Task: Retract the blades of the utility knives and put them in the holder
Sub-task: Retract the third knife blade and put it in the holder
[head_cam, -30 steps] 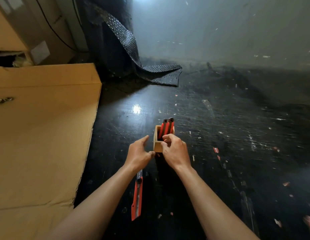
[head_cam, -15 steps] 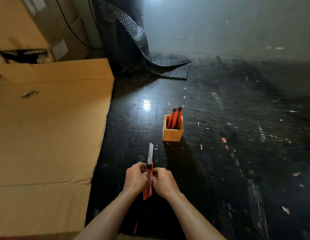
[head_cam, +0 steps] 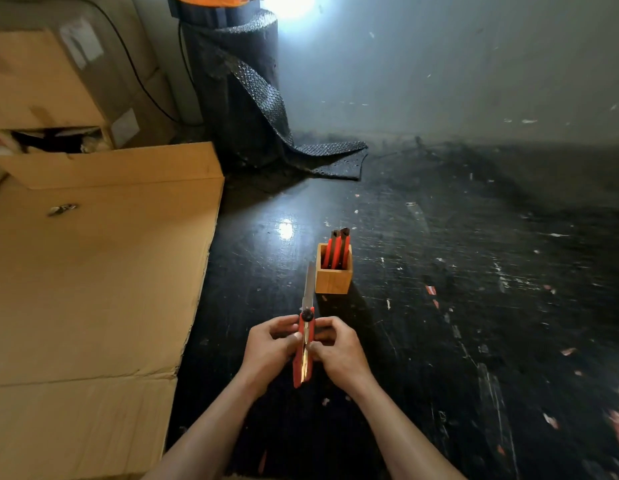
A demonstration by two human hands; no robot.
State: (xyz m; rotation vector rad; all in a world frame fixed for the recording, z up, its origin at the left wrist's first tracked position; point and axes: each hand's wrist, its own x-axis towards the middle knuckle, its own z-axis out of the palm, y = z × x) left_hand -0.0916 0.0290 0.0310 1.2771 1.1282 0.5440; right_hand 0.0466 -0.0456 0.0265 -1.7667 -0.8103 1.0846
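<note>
I hold a red utility knife (head_cam: 304, 355) in both hands above the dark floor. Its steel blade sticks out far, pointing away from me toward the holder. My left hand (head_cam: 269, 344) grips the handle's left side and my right hand (head_cam: 337, 348) grips the right side, thumbs on the slider track. A small square wooden holder (head_cam: 333, 279) stands just beyond the blade tip. Two red utility knives (head_cam: 337, 249) stand upright inside it with blades retracted.
Flattened cardboard (head_cam: 93, 271) covers the floor on the left, with cardboard boxes (head_cam: 41, 84) behind it. A roll of black bubble wrap (head_cam: 239, 98) stands at the back against the wall. The dark floor (head_cam: 474, 306) is scuffed and dotted with small scraps.
My hands left the holder, picked up the knife that lay on the floor near me, and now hold it together. The blade remains extended. The view has tilted upward.
</note>
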